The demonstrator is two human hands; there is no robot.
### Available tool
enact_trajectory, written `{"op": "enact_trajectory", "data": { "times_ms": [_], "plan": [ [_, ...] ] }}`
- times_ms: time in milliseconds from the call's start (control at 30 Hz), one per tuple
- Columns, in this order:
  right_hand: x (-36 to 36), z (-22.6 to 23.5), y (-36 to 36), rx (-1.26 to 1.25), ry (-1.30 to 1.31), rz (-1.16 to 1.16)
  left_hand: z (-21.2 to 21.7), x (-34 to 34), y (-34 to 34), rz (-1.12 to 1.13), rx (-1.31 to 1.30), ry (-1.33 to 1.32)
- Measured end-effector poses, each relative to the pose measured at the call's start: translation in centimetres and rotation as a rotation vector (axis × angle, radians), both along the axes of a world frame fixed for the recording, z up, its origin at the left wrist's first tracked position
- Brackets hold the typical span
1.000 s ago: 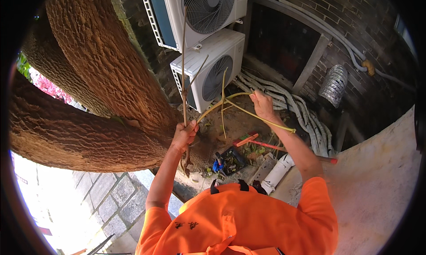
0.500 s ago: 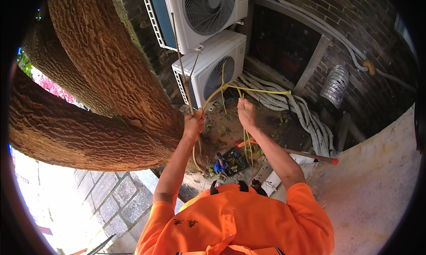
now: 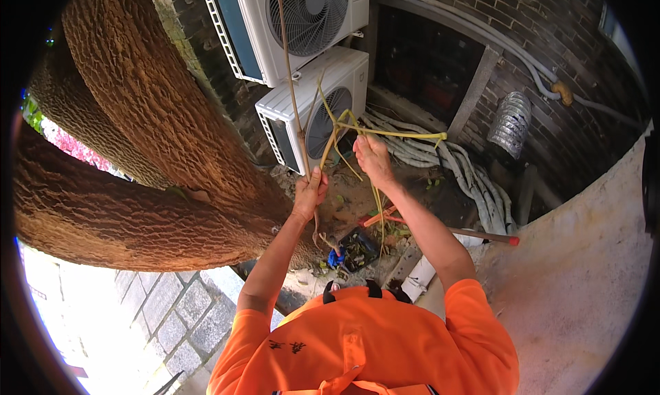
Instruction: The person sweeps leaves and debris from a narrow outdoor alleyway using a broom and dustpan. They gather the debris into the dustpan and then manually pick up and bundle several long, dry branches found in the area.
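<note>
My left hand (image 3: pixel 309 195) grips a bundle of thin brown and yellow-green stems (image 3: pixel 297 113) that stand up in front of the air-conditioner units. My right hand (image 3: pixel 373 160) is closed on the bent yellow-green stems (image 3: pixel 399 133), which kink over its fingers and trail down past my wrist. The two hands are close together, a little apart, both raised in front of my orange shirt (image 3: pixel 364 347).
A thick rough tree trunk (image 3: pixel 151 140) fills the left. Two outdoor air-conditioner units (image 3: pixel 302 72) stand stacked against a dark brick wall. Grey pipes (image 3: pixel 460 168), a silver duct (image 3: pixel 510 123), an orange-handled tool (image 3: pixel 440 226) and a blue object (image 3: pixel 335 257) lie on the ground below.
My right hand has come in from the right toward the left hand, bending the yellow-green stems over. The left hand has risen slightly with the bundle.
</note>
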State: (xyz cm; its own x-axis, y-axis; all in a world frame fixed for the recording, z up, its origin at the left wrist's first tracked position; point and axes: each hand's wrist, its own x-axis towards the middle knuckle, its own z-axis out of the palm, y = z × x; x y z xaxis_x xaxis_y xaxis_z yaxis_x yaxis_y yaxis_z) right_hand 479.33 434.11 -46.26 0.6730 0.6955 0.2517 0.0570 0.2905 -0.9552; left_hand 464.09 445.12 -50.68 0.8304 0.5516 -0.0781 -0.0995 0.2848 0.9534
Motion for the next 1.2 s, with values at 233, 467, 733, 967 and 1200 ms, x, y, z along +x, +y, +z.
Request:
{"op": "enact_trajectory", "data": {
  "times_ms": [233,467,733,967,1200],
  "plan": [
    [4.0,4.7,-0.8,0.201,0.324,0.122,1.4,0.4,-1.0,-0.057,0.164,-0.067],
    [2.9,4.4,0.3,0.354,0.512,0.157,1.5,2.3,-2.0,-0.106,0.503,-0.008],
    [0.7,4.2,1.5,0.455,0.765,0.012,2.4,4.6,-3.5,-0.178,0.403,-0.138],
    [0.7,3.1,0.7,0.465,0.534,0.183,3.1,4.5,-2.4,-0.268,0.169,0.067],
    [0.0,0.3,-3.6,-0.081,0.057,-0.209,4.8,3.9,0.1,0.047,0.208,0.006]
  ]
}}
